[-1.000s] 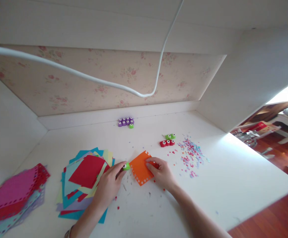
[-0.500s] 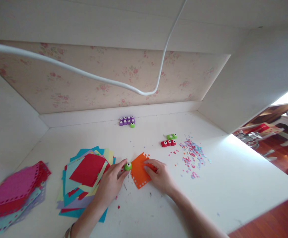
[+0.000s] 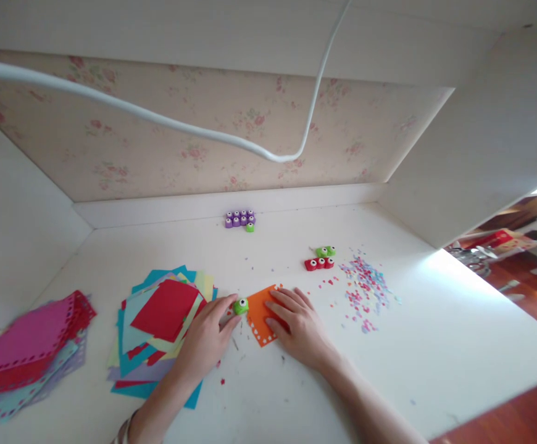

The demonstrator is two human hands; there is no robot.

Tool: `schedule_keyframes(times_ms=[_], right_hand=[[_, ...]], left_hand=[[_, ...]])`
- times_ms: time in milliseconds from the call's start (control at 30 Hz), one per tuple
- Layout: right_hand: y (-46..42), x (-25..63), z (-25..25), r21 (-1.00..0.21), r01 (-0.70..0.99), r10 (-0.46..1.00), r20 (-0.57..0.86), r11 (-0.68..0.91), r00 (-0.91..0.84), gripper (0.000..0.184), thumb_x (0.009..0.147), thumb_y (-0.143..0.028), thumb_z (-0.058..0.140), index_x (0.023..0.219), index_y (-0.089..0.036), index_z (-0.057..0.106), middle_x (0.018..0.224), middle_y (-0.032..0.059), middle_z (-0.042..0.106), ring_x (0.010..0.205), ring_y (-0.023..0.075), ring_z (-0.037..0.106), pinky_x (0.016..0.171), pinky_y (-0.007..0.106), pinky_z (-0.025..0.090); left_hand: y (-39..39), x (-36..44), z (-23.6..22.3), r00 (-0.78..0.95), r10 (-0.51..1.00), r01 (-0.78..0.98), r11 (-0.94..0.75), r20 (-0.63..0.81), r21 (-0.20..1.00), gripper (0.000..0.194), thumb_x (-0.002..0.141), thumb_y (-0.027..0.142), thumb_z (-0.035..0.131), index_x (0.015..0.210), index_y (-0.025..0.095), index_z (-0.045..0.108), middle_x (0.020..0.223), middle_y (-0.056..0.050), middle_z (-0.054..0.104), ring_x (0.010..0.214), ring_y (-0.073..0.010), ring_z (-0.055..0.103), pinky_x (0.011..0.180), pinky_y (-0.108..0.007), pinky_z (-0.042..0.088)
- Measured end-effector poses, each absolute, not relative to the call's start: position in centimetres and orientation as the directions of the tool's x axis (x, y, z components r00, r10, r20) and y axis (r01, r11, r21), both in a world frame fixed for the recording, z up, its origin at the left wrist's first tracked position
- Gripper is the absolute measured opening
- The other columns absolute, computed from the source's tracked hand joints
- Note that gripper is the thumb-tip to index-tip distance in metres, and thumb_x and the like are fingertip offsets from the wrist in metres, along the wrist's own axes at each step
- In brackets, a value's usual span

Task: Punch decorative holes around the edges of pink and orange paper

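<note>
An orange paper square (image 3: 259, 317) with punched holes along its edges lies on the white desk (image 3: 435, 320). My right hand (image 3: 296, 324) rests flat on it, fingers stretched out and covering its right part. My left hand (image 3: 206, 336) pinches a small green paper punch (image 3: 241, 305) at the orange square's left edge. Its wrist lies over a stack of unpunched coloured paper (image 3: 162, 327) topped by a red sheet.
A pile of punched sheets (image 3: 23, 357) lies at the far left. Purple punches (image 3: 239, 219) stand by the back wall; green punches (image 3: 325, 251) and red punches (image 3: 319, 263) sit mid-right beside scattered paper confetti (image 3: 363, 293). A white cable (image 3: 268, 151) hangs overhead.
The orange square has turned and slid further under my right hand, which now lies flatter across it. My left hand kept the green punch at the sheet's left edge.
</note>
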State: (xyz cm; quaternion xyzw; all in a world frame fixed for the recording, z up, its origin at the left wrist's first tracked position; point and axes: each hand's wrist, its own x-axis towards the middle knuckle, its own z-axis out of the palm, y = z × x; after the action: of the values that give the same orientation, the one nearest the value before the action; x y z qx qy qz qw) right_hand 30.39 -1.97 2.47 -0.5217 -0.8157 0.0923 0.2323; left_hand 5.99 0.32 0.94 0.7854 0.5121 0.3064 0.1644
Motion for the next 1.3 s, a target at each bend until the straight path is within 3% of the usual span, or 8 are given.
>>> schedule_keyframes(times_ms=[1033,1167,1300], right_hand=[[-2.1,30.5,3.2,-0.458,0.756,0.883,0.294,0.467,-0.367,0.028,0.091,-0.028,0.06,0.117,-0.028,0.069,0.131,0.0058,0.064,0.124,0.0277,0.054,0.113,0.056,0.03],[-2.2,30.5,3.2,-0.454,0.76,0.884,0.291,0.465,-0.367,0.027,0.091,-0.028,0.059,0.116,-0.029,0.069,0.13,0.005,0.064,0.124,0.0272,0.054,0.113,0.054,0.03],[-2.2,30.5,3.1,-0.454,0.756,0.879,0.305,0.472,-0.366,0.028,0.09,-0.027,0.06,0.117,-0.029,0.069,0.129,0.0053,0.064,0.123,0.0272,0.055,0.113,0.054,0.03]], left_hand=[[0.4,6.2,2.5,0.278,0.929,0.682,-0.371,0.246,0.631,0.032,0.091,0.03,0.054,0.122,0.024,0.062,0.122,-0.006,0.068,0.112,-0.0223,0.064,0.1,-0.038,0.051],[1.2,6.7,3.5,0.224,0.959,0.656,-0.28,0.173,0.701,0.028,0.094,0.037,0.05,0.11,0.022,0.067,0.112,-0.006,0.072,0.104,-0.0216,0.067,0.095,-0.037,0.053],[2.2,7.6,4.6,0.297,0.942,0.652,-0.319,0.155,0.688,0.03,0.095,0.038,0.046,0.096,0.023,0.072,0.103,-0.006,0.073,0.099,-0.0214,0.067,0.091,-0.035,0.053]])
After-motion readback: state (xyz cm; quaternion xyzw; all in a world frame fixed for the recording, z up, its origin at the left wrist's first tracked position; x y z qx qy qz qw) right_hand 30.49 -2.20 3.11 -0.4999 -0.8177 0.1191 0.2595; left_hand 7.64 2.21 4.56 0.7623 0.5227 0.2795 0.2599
